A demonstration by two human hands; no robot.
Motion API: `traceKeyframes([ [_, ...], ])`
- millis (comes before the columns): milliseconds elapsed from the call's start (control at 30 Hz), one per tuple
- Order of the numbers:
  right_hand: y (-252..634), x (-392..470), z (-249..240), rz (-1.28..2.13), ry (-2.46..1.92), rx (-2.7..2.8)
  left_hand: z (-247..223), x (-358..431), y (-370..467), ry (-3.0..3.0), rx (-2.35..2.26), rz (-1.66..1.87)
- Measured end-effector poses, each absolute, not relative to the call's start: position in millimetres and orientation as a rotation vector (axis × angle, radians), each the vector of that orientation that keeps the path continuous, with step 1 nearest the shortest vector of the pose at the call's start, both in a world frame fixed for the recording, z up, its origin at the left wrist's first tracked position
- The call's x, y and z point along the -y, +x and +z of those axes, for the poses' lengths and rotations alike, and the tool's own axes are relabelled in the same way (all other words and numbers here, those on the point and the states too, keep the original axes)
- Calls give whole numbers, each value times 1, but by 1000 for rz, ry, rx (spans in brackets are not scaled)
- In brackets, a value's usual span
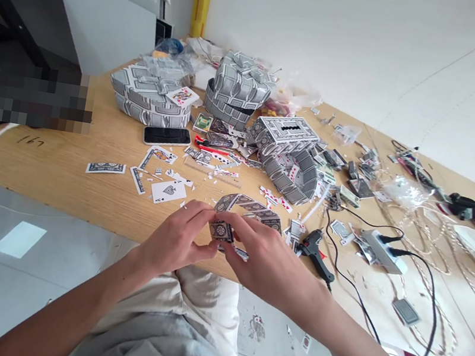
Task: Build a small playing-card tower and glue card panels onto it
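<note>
Card band [222, 231]: one, glossy patterned cards curved into a loop, right at the tabletop's near edge, between the hands.
Left hand [181, 234]: fingers bent, thumb and fingertips pinching the band's left side.
Right hand [268, 252]: half-curled, grasping the same band opposite.
Tabletop [60, 159]: smooth wood grain, strewn with paper scraps.
Glue gun [314, 253]: one, black, lying beyond the right hand.
Phone [167, 136]: one, flat, dark glass.

You have room left of your left hand [182, 235], along the near edge of the worktop [82, 192]. Ahead of your right hand [264, 253], the card-sided basket [309, 177] blocks you; rightward, the glue gun [314, 253] and power strip [381, 251] do.
</note>
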State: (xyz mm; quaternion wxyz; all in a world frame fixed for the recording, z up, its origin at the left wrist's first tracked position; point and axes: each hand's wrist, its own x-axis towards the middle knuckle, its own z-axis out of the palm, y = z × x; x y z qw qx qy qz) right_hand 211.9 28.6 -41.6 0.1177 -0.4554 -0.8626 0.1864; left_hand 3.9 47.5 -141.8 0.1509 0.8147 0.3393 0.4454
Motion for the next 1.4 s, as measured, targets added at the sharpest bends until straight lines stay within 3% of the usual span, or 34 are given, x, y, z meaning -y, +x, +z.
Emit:
traceKeyframes([
  [400,227,-36,-9,415,-1391,2554,-101,-53,18,2475,-913,1350],
  [767,245,-32,-4,429,-1282,2360,-119,-52,17,2156,-844,1418],
  [1400,246,-27,-2,384,-1230,2325,-108,-54,18,2227,-772,1484],
])
